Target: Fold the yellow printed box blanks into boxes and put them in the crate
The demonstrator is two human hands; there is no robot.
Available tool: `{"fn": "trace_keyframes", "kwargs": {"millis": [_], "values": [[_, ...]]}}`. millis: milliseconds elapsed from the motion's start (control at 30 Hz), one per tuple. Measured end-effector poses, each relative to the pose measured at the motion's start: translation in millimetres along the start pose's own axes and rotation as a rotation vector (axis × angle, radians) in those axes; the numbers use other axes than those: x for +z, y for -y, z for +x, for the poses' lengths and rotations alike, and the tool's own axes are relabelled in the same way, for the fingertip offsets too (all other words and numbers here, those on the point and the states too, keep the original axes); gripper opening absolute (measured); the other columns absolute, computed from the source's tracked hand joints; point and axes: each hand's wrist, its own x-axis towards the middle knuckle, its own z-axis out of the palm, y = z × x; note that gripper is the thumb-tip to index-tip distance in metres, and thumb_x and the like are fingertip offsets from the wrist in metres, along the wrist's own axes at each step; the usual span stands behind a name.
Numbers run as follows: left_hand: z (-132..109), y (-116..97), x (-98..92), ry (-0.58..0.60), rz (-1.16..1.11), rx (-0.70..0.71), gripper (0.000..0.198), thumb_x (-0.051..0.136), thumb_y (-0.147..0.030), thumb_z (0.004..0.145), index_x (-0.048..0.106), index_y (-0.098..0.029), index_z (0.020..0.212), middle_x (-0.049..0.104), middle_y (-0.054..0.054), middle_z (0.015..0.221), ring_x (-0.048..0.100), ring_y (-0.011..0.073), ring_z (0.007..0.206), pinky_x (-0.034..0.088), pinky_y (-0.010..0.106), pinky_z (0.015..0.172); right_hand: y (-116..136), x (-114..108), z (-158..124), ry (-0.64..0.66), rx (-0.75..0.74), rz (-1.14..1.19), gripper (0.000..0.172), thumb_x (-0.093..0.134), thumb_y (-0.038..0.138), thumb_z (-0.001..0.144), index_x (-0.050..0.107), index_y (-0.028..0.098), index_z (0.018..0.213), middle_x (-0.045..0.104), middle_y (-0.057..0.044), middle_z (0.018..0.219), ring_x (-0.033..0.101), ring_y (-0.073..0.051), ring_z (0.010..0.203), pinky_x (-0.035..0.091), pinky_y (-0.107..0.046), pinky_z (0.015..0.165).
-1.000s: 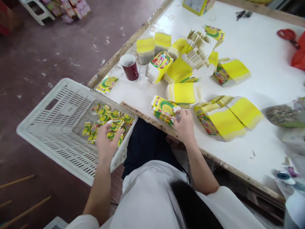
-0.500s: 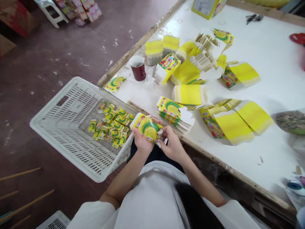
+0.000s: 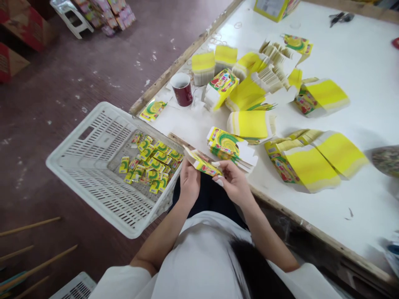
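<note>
A small yellow and green printed carton (image 3: pixel 204 167) is held between my two hands above my lap, tilted so that a narrow side faces me. My left hand (image 3: pixel 190 180) grips its left end, where a white flap stands up. At the right end, my right hand (image 3: pixel 233 180) pinches the carton with thumb and fingers. Just beyond it on the table edge lies a stack of flattened cartons (image 3: pixel 224 143). To the left, a white plastic basket (image 3: pixel 93 162) holds several small yellow cartons (image 3: pixel 152 162).
On the white table (image 3: pixel 327 220) are bundles of flat yellow cartons (image 3: pixel 314 164), a dark red mug (image 3: pixel 182 91), a single carton (image 3: pixel 153 110) and black scissors (image 3: pixel 341 18). Wooden sticks (image 3: pixel 40 265) stand at lower left. A white stool (image 3: pixel 73 18) is on the floor.
Both hands have turned the carton from its broad front face onto a narrow side. A flap at its left end now stands up. The view has shifted slightly.
</note>
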Motion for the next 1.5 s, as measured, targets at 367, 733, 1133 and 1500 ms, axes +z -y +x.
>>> {"fn": "trace_keyframes", "kwargs": {"millis": [367,733,1133,1500], "values": [[21.5,-43.4,-57.6,0.27,0.162,0.247,0.075,0.069,-0.072,0.076,0.057,-0.027,0.134,0.067,0.012,0.132,0.064,0.0298,0.123,0.049,0.045,0.108,6.3,-41.4,3.4,-0.078,-0.343,-0.44,0.02,0.058,0.016,0.092,0.074,0.028,0.093,0.072,-0.004,0.089,0.064,-0.021,0.084,0.054,-0.036,0.077],[3.2,-28.0,-23.9,0.461,0.983,0.06,0.07,0.082,-0.037,0.074,0.048,-0.022,0.134,0.068,0.01,0.123,0.068,0.0326,0.112,0.055,0.046,0.094,-3.0,-8.9,-10.1,-0.209,-0.513,-0.546,0.026,0.051,0.017,0.099,0.073,0.03,0.095,0.065,-0.005,0.091,0.062,-0.021,0.085,0.054,-0.036,0.076],[-5.2,-10.0,-24.8,0.497,1.037,0.344,0.087,0.078,-0.033,0.078,0.03,-0.022,0.149,0.063,0.013,0.129,0.067,0.0294,0.113,0.056,0.04,0.092,-4.9,-15.7,4.6,-0.168,0.087,0.266,0.041,0.067,0.056,0.087,0.064,0.024,0.113,0.073,-0.007,0.109,0.067,-0.027,0.105,0.055,-0.044,0.096],[-10.3,-6.9,-26.0,0.548,1.052,0.446,0.07,0.075,-0.027,0.077,0.033,-0.025,0.132,0.06,0.01,0.116,0.069,0.027,0.098,0.057,0.036,0.076,-9.0,-17.6,7.5,-0.053,0.42,0.603,0.043,0.088,0.052,0.065,0.075,0.023,0.094,0.08,-0.005,0.1,0.071,-0.031,0.103,0.056,-0.047,0.096]]}}
